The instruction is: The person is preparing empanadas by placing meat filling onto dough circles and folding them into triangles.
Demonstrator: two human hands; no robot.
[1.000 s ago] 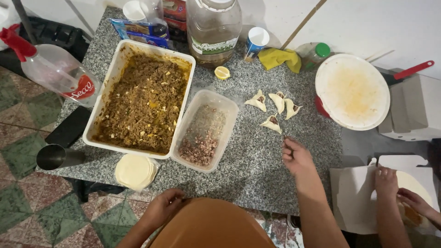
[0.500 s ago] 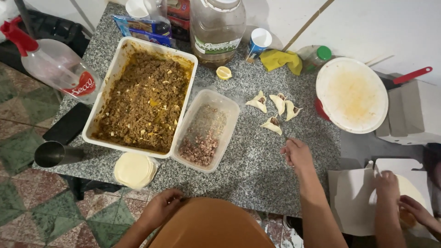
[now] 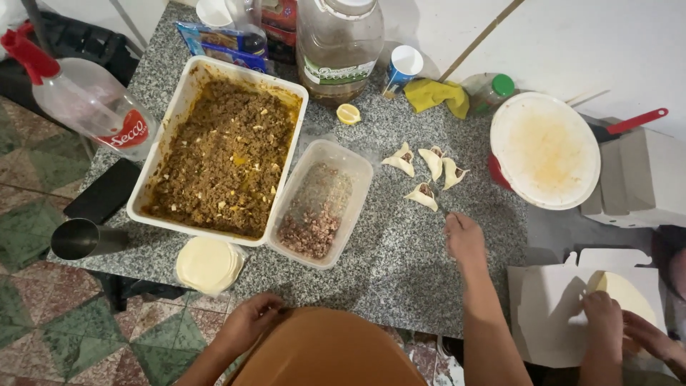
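Head view: four folded pastries (image 3: 426, 170), two trays (image 3: 221, 157).

A home kitchen: granite counter (image 3: 400, 264), filling tray (image 3: 221, 154), folded pastries (image 3: 426, 171).

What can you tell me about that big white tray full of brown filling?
The white tray is a deep rectangular dish with rounded corners, apparently plastic or enamel. It is nearly full of brown minced filling dotted with pale bits, and its inner walls are smeared. It sits flat on the speckled granite counter, angled slightly, with a clear tub against its right side. No hand touches it.
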